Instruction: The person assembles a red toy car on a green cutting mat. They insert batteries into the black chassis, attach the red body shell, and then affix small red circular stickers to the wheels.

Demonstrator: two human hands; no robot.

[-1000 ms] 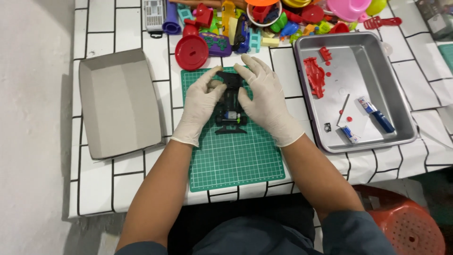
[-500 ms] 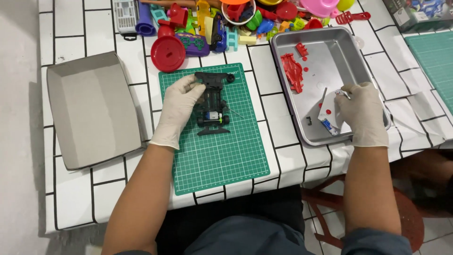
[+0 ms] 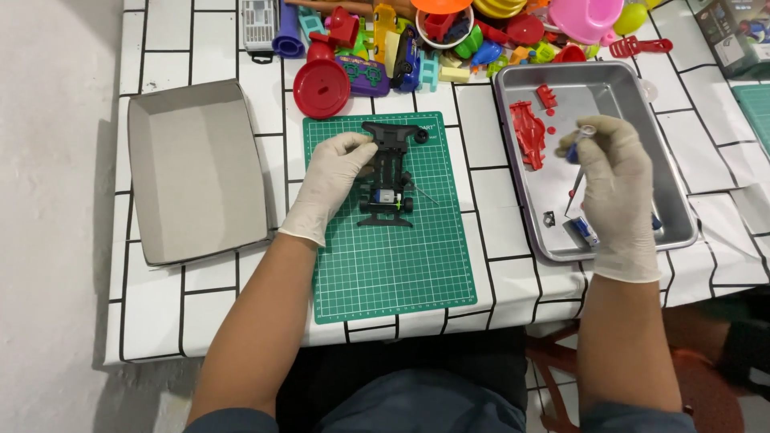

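A black toy car chassis [image 3: 390,172] with a small motor lies on the green cutting mat [image 3: 385,265]. My left hand [image 3: 330,181], in a white glove, rests on the chassis's left side and holds it down. My right hand [image 3: 614,180], also gloved, is raised over the metal tray [image 3: 521,192] and grips a thin screwdriver [image 3: 579,164] with a blue handle, tip pointing down. In the tray lie a red car body shell [image 3: 529,132], small red parts [image 3: 548,98] and a small blue item [image 3: 585,231].
A grey cardboard box lid [image 3: 196,172] lies left of the mat. A heap of colourful plastic toys [image 3: 449,36] fills the far edge of the table, with a red funnel-shaped piece [image 3: 321,84] nearest the mat. The white gridded tablecloth [image 3: 208,313] covers the table.
My right hand left the chassis, went to the metal tray and picked up the screwdriver, now lifted. My left hand stayed on the chassis.
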